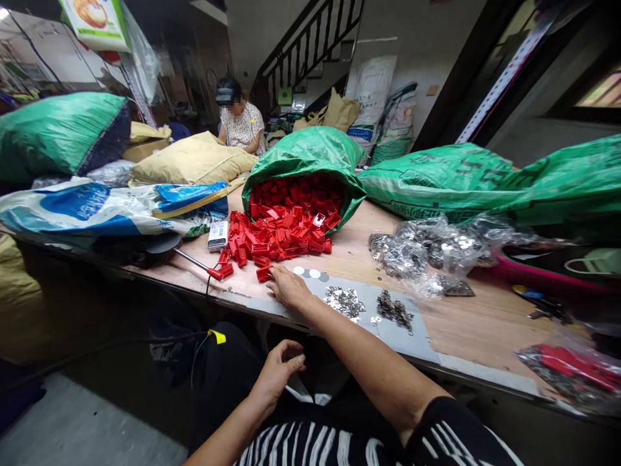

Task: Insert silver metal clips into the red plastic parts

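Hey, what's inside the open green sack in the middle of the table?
Red parts pile up in the mouth of the green sack and spill onto the table. Whatever lies deeper is covered by them and the sack itself.

On the table [475, 330], parts [291, 223] are lying inside and before a sack [303, 152], a gadget [218, 235] at their left. The right hand [290, 288] is touching their front edge, the left hand [279, 370] hovering before the table. Right of the right hand, two piles [344, 301] are sitting on a mat [369, 299]; bags [427, 249] are lying behind, farther right.
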`<state>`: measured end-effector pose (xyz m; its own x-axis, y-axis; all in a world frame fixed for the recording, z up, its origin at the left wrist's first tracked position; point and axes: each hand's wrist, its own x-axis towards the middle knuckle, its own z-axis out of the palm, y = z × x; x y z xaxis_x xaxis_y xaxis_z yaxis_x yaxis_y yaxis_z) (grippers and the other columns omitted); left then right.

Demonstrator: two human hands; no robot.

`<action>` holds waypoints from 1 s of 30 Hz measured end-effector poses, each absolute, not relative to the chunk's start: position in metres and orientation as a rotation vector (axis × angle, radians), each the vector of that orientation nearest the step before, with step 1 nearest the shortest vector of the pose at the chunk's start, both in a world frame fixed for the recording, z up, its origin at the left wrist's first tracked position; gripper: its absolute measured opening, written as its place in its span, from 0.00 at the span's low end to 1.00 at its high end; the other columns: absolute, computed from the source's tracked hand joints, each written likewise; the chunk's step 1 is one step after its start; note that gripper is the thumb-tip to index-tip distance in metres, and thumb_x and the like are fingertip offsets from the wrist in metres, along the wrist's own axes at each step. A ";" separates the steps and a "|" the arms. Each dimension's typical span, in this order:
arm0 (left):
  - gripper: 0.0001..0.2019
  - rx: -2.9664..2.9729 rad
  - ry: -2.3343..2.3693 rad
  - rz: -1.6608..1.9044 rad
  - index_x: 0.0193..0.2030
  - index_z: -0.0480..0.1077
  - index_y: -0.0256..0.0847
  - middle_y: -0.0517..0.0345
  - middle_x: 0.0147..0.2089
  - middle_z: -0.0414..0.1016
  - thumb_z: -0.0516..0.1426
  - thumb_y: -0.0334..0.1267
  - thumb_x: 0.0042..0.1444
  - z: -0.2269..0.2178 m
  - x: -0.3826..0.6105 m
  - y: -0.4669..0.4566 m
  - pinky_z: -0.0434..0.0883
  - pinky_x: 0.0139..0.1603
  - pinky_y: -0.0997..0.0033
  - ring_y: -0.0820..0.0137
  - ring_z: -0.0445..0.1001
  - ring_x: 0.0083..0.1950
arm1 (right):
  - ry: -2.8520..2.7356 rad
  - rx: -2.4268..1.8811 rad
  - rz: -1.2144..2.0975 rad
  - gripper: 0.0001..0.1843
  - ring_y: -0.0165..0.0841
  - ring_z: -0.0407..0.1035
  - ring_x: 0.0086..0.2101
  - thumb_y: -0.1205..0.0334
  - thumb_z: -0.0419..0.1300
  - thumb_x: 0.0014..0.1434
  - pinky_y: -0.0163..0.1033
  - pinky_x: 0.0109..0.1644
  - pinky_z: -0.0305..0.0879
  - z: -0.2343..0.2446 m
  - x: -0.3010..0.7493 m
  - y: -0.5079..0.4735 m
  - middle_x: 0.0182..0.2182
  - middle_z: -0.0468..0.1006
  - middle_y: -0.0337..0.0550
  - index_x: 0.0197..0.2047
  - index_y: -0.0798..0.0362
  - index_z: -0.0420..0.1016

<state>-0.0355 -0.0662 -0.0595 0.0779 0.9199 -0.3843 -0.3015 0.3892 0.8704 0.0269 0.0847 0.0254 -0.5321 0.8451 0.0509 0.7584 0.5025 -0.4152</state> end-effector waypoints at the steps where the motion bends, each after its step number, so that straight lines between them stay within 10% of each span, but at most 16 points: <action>1: 0.18 0.685 1.120 1.023 0.35 0.74 0.35 0.52 0.36 0.74 0.69 0.43 0.39 -0.056 -0.037 -0.067 0.68 0.37 0.70 0.67 0.74 0.35 | -2.491 -1.340 0.513 0.16 0.38 0.68 0.51 0.61 0.56 0.62 0.41 0.53 0.62 0.028 0.031 0.081 0.53 0.71 0.52 0.53 0.55 0.69; 11: 0.26 0.221 0.608 0.892 0.45 0.71 0.38 0.51 0.33 0.78 0.52 0.60 0.56 -0.027 -0.048 -0.070 0.62 0.19 0.80 0.72 0.76 0.25 | -2.294 -0.916 0.792 0.11 0.31 0.72 0.43 0.64 0.54 0.64 0.36 0.49 0.66 0.023 0.120 -0.023 0.42 0.78 0.43 0.47 0.50 0.74; 15: 0.20 0.349 0.611 0.795 0.50 0.69 0.40 0.53 0.32 0.76 0.57 0.51 0.57 -0.023 -0.039 -0.076 0.63 0.17 0.81 0.74 0.74 0.22 | -2.294 -0.958 0.848 0.12 0.33 0.72 0.43 0.67 0.54 0.63 0.38 0.50 0.67 0.021 0.143 -0.056 0.43 0.79 0.45 0.47 0.51 0.74; 30: 0.19 0.430 0.656 0.853 0.45 0.65 0.41 0.49 0.48 0.78 0.66 0.30 0.48 -0.016 -0.027 -0.083 0.72 0.50 0.59 0.59 0.79 0.47 | -1.915 -1.875 0.139 0.09 0.40 0.73 0.40 0.63 0.54 0.61 0.43 0.43 0.67 0.005 0.244 -0.028 0.41 0.78 0.47 0.43 0.52 0.74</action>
